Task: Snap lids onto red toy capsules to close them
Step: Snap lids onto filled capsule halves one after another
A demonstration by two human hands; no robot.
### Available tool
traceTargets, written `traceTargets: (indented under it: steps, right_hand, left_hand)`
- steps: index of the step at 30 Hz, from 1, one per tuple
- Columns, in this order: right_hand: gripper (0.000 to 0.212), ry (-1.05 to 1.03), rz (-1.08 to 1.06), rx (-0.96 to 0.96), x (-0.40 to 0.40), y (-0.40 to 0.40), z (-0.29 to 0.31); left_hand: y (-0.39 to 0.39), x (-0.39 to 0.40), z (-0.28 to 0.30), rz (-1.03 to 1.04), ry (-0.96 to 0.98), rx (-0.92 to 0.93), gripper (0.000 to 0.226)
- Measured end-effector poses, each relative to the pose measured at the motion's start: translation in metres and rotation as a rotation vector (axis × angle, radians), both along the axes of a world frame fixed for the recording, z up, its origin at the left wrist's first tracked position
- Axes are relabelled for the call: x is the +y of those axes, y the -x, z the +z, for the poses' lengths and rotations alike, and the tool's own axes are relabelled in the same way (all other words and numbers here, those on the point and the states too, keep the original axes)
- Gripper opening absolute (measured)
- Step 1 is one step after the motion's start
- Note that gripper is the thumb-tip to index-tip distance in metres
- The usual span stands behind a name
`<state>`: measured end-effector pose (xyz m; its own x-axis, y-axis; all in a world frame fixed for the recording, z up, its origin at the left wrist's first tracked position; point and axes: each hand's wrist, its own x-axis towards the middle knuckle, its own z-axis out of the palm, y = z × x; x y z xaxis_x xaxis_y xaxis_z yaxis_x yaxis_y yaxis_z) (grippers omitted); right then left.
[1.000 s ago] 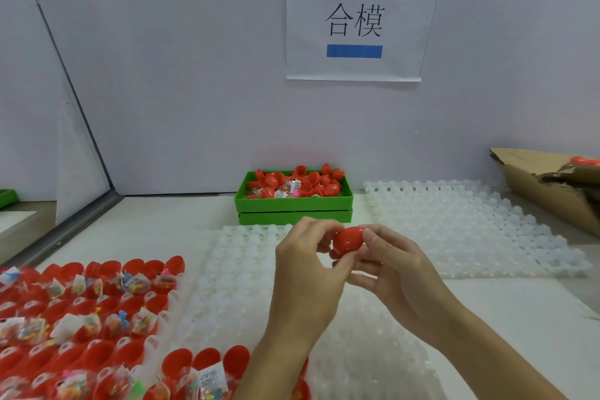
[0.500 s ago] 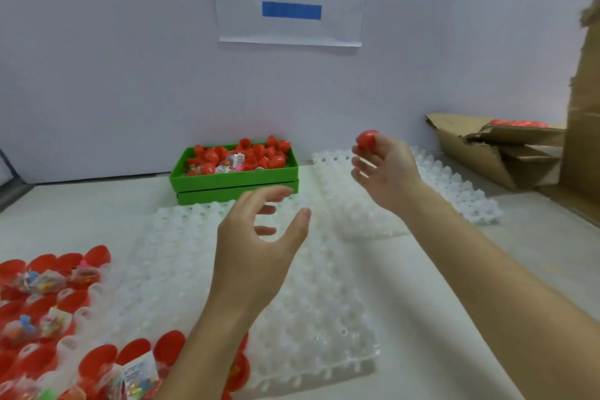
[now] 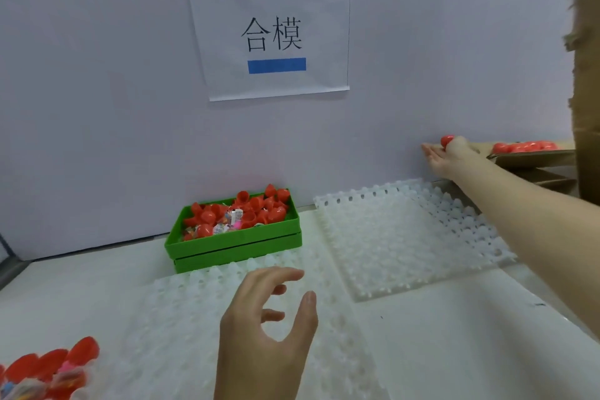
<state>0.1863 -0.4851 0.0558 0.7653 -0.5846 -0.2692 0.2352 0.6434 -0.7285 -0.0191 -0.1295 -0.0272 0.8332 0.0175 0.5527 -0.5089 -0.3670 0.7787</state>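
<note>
While the right hand reaches far out to the right with a closed red capsule pinched at its fingers, just at the edge of a cardboard box that already holds a heap of closed capsules, the left hand hovers over the near white tray, its fingers loosely spread and holding nothing. By my judgement this capsule is finished and about to be dropped with the others, so one cycle of the work is at its end.

Much is left. At the lower left corner a cluster of open capsule halves with small packets of toys inside waits for lids, though that corner is blurred. The green bin at the back holds a jumble of loose red parts and a few packets; whether these are lids or bottoms I cannot tell.

The worktop is white and plain. A second white tray, its cups bare, lies beside the first, toward the box. Behind everything stands a pale wall with a paper sign bearing two black characters and two blue strips. A tall cardboard flap rises at the right edge.
</note>
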Motion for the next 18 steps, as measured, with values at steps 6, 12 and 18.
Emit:
traceTargets:
  steps: [6,12,18]
  right_hand:
    - [0.053,-0.020,-0.163,-0.126,-0.004,0.010,-0.009]
    - [0.037,0.229,0.176,-0.039,0.057,0.053,-0.031]
    - [0.021,0.987,0.488,-0.038,0.155,0.129,-0.057]
  left_hand:
    - [0.000,-0.003,-0.001,-0.079,-0.064,0.015,0.025]
    - [0.002,-0.001,-0.002,-0.098,-0.088,0.116,0.028]
    - [0.001,0.012,0.010,-0.033,-0.044,0.191,0.018]
